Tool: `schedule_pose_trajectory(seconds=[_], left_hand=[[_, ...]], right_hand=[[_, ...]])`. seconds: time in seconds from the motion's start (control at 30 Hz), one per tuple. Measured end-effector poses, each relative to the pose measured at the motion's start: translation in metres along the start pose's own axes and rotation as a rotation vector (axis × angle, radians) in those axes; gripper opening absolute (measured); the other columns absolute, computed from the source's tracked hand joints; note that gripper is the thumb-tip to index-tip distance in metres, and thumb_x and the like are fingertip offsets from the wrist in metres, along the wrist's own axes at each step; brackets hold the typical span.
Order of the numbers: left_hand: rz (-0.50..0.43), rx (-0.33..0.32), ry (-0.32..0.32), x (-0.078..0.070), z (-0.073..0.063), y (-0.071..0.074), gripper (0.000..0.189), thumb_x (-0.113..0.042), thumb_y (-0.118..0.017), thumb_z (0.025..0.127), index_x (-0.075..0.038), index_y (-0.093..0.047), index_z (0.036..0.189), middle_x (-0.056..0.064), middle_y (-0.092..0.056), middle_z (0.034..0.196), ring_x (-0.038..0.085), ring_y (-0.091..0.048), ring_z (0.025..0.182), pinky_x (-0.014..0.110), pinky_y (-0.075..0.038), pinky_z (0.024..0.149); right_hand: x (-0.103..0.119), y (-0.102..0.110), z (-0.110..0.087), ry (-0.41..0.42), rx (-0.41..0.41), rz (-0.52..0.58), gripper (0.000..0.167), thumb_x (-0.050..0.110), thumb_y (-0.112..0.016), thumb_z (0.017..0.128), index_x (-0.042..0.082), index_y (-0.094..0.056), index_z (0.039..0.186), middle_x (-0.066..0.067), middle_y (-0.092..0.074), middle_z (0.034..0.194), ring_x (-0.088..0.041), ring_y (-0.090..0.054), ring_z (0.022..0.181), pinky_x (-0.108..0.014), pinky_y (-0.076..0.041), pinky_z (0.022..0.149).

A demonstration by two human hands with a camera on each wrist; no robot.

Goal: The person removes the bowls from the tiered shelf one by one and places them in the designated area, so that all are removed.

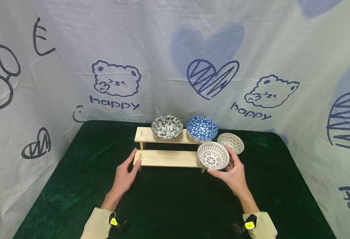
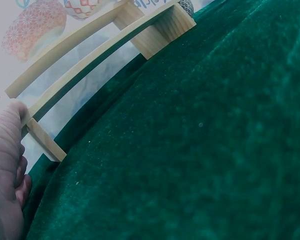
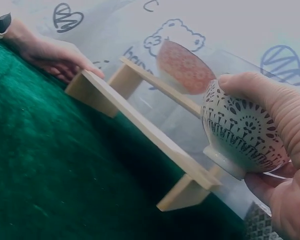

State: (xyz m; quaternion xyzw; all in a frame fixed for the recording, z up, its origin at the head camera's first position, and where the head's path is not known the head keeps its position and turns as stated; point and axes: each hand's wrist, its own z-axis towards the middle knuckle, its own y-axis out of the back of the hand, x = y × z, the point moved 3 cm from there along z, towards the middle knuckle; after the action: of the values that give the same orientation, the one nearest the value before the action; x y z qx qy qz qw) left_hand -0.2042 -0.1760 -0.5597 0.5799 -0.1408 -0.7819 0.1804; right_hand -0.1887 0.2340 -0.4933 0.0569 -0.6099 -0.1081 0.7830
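In the head view, a two-tier wooden stand (image 1: 169, 158) stands on the green cloth. My left hand (image 1: 124, 176) grips the left end of its lower shelf, thumb along the front edge; the right wrist view shows the same hand (image 3: 57, 57) at that end. A small white bowl with a dark petal-like pattern (image 1: 213, 156) is in my right hand (image 1: 233, 171), pinched between thumb and fingers. Seen from the right wrist, the bowl (image 3: 242, 130) is tilted, its foot raised over the right end of the lower shelf (image 3: 155, 135).
On the upper shelf sit a bowl with dark leaf patterns (image 1: 167, 127) and a blue triangle-patterned bowl (image 1: 202, 128). Another patterned bowl (image 1: 231, 143) lies on the green cloth (image 1: 169, 202) right of the stand. A printed white curtain (image 1: 163, 49) surrounds the table.
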Motion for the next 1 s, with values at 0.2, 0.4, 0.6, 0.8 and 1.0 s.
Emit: schedule_pose_trajectory(seconds=[0.2, 0.4, 0.6, 0.8, 1.0], left_hand=[[-0.009, 0.009, 0.008, 0.0, 0.0, 0.0, 0.059, -0.034, -0.057, 0.109, -0.01, -0.041, 0.161, 0.005, -0.041, 0.165, 0.025, -0.04, 0.151, 0.054, -0.032, 0.123], [-0.01, 0.01, 0.016, 0.0, -0.002, 0.0, 0.06, -0.035, -0.057, 0.109, -0.011, -0.041, 0.161, 0.004, -0.041, 0.165, 0.025, -0.04, 0.151, 0.054, -0.032, 0.124], [-0.007, 0.014, 0.027, 0.0, -0.002, 0.0, 0.06, -0.037, -0.056, 0.109, -0.011, -0.04, 0.161, 0.004, -0.04, 0.165, 0.026, -0.04, 0.151, 0.054, -0.031, 0.124], [-0.009, 0.019, 0.031, -0.001, -0.002, -0.001, 0.06, -0.037, -0.055, 0.11, -0.011, -0.04, 0.161, 0.005, -0.039, 0.166, 0.025, -0.039, 0.152, 0.054, -0.031, 0.124], [-0.008, 0.023, 0.03, -0.002, -0.002, 0.0, 0.06, -0.037, -0.055, 0.11, -0.011, -0.039, 0.162, 0.005, -0.038, 0.166, 0.027, -0.039, 0.152, 0.056, -0.031, 0.124]], right_hand=[[0.002, 0.016, 0.001, -0.01, -0.03, -0.056, 0.101, 0.002, -0.093, 0.076, 0.005, -0.036, 0.159, -0.018, -0.049, 0.155, -0.034, -0.053, 0.134, -0.01, -0.043, 0.103], [0.001, 0.03, 0.004, -0.032, -0.049, -0.092, 0.1, 0.004, -0.092, 0.078, 0.006, -0.035, 0.16, -0.017, -0.048, 0.156, -0.033, -0.053, 0.133, -0.008, -0.043, 0.102], [0.0, 0.04, 0.008, -0.062, -0.09, -0.095, 0.102, 0.005, -0.092, 0.079, 0.009, -0.033, 0.162, -0.015, -0.045, 0.159, -0.032, -0.051, 0.136, -0.009, -0.043, 0.102], [-0.001, 0.051, 0.013, -0.071, -0.14, -0.105, 0.101, 0.004, -0.091, 0.08, 0.011, -0.033, 0.162, -0.013, -0.047, 0.158, -0.031, -0.052, 0.137, -0.011, -0.045, 0.103], [0.0, 0.062, 0.02, -0.07, -0.197, -0.103, 0.1, 0.002, -0.091, 0.079, 0.011, -0.035, 0.161, -0.011, -0.048, 0.158, -0.03, -0.052, 0.137, -0.012, -0.045, 0.104]])
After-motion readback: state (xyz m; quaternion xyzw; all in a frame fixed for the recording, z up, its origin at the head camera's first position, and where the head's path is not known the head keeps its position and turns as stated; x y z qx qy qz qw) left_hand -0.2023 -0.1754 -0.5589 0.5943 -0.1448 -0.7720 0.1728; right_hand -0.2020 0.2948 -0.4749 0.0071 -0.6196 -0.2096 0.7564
